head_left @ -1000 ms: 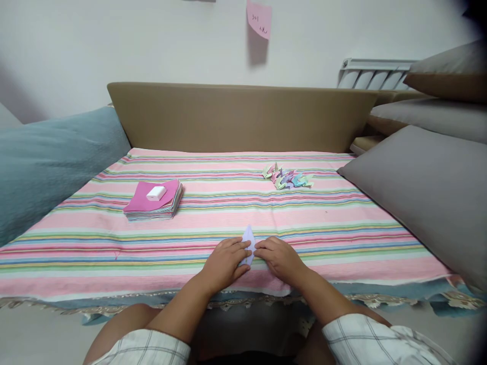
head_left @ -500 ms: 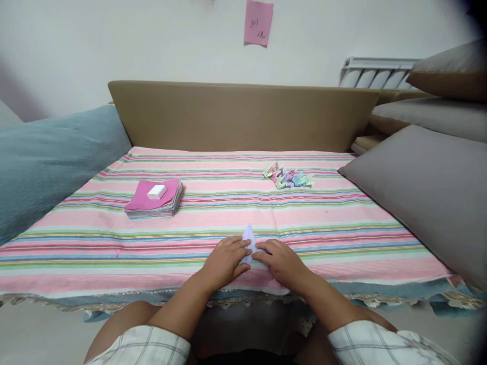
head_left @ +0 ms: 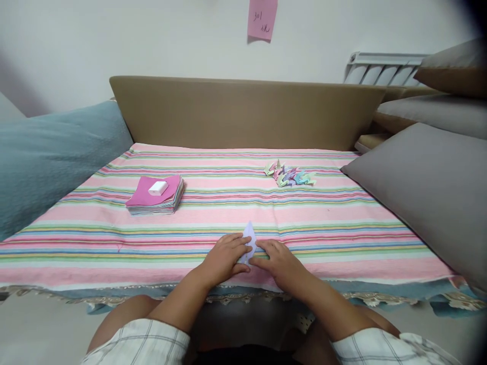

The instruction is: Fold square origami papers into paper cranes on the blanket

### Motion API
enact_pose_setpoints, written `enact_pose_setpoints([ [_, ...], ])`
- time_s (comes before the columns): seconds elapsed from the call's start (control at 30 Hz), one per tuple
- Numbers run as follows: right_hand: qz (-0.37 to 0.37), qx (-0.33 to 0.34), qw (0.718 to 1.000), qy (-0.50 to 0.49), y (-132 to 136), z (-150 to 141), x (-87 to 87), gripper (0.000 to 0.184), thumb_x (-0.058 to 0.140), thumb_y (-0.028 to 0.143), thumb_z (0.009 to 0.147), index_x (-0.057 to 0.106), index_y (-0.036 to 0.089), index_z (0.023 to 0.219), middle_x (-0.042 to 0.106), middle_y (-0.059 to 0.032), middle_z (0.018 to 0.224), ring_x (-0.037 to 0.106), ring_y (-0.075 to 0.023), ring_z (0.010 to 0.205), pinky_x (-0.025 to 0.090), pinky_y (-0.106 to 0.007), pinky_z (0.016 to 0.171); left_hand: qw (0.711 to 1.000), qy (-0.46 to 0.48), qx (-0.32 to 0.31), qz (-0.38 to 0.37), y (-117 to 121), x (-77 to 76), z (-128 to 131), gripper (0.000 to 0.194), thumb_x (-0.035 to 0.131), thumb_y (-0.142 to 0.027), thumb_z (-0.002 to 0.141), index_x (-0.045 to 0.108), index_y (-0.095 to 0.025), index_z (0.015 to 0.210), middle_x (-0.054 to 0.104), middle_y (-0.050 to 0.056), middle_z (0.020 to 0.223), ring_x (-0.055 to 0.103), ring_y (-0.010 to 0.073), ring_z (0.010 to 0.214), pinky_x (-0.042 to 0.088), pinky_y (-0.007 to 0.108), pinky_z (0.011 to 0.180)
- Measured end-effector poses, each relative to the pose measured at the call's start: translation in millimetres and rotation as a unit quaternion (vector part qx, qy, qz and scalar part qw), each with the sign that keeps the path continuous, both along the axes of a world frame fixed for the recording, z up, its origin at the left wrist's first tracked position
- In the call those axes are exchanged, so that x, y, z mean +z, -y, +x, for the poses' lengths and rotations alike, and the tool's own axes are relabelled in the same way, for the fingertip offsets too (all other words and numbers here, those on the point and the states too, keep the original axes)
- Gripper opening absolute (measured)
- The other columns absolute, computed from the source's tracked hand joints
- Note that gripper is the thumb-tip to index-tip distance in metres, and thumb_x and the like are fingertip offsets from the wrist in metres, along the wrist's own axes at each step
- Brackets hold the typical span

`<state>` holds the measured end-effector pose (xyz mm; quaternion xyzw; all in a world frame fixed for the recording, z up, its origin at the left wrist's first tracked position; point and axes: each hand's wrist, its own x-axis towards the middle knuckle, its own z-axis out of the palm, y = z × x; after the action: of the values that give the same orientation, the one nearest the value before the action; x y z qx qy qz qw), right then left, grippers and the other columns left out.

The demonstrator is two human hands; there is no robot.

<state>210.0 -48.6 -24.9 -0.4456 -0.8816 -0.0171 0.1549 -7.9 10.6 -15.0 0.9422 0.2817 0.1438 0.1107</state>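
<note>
A small pale lilac folded paper (head_left: pixel 249 237) lies pointed end away from me near the front edge of the striped cloth (head_left: pixel 228 213). My left hand (head_left: pixel 223 257) presses on its left side, fingers curled onto it. From the other side my right hand (head_left: pixel 280 261) pinches the paper's lower part between thumb and fingers. Both hands meet at the paper and hide its lower half.
A stack of coloured paper squares (head_left: pixel 154 198) with a small white block (head_left: pixel 158 188) on top sits at the left. Several folded paper figures (head_left: pixel 289 176) lie at the back right. Grey cushions (head_left: pixel 429 187) flank the right, a blue cushion (head_left: pixel 49 157) the left.
My hands stayed on the paper, with the right fingers sliding slightly left over it. The view drifted a little upward.
</note>
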Motion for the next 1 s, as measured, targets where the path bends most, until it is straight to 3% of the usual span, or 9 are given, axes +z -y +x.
enact_pose_setpoints([
  [0.13,0.013,-0.002,1.0,-0.003,3.2,-1.9,-1.4,0.034,0.057,0.018,0.084,0.062,0.035,0.112,0.049,-0.0107,0.13,0.046,-0.0258,0.114,0.041,-0.045,0.092,1.0,-0.001,-0.015,-0.003,-1.9,-1.4,-1.5,0.068,0.07,-0.057,0.063,0.054,-0.024,0.121,0.05,0.009,0.135,0.039,0.0274,0.128,0.032,0.045,0.104],
  [0.47,0.015,0.007,1.0,0.008,5.8,-1.5,-3.8,0.035,0.061,0.021,0.083,0.061,0.037,0.114,0.046,-0.0117,0.133,0.043,-0.0284,0.119,0.04,-0.047,0.094,1.0,0.007,-0.028,-0.011,-4.0,-3.1,-3.4,0.071,0.069,-0.059,0.063,0.053,-0.022,0.122,0.048,0.01,0.136,0.038,0.029,0.129,0.031,0.045,0.105],
  [0.53,0.01,0.011,1.0,0.012,6.7,-0.5,-2.4,0.037,0.061,0.02,0.082,0.061,0.037,0.115,0.045,-0.0111,0.134,0.042,-0.0283,0.121,0.039,-0.048,0.095,0.999,0.002,-0.031,-0.02,-3.5,0.6,-3.6,0.064,0.064,-0.057,0.07,0.053,-0.023,0.123,0.047,0.008,0.137,0.038,0.0284,0.129,0.031,0.045,0.105],
  [0.67,0.012,0.016,1.0,0.012,9.1,0.0,-0.6,0.04,0.058,0.015,0.083,0.059,0.038,0.116,0.044,-0.0113,0.136,0.04,-0.0287,0.123,0.041,-0.048,0.094,1.0,-0.011,-0.018,-0.022,-2.5,6.5,-2.6,0.033,0.045,-0.032,0.09,0.054,-0.029,0.122,0.048,0.001,0.137,0.039,0.0226,0.129,0.033,0.043,0.105],
  [1.0,0.038,0.012,0.999,0.022,13.8,-3.2,-3.6,0.045,0.058,0.01,0.079,0.057,0.03,0.118,0.042,-0.014,0.136,0.041,-0.0301,0.121,0.04,-0.049,0.095,1.0,-0.009,-0.01,-0.016,-4.2,3.2,-0.7,0.034,0.054,-0.029,0.085,0.056,-0.028,0.12,0.049,0.0,0.136,0.04,0.0232,0.127,0.035,0.043,0.105],
])
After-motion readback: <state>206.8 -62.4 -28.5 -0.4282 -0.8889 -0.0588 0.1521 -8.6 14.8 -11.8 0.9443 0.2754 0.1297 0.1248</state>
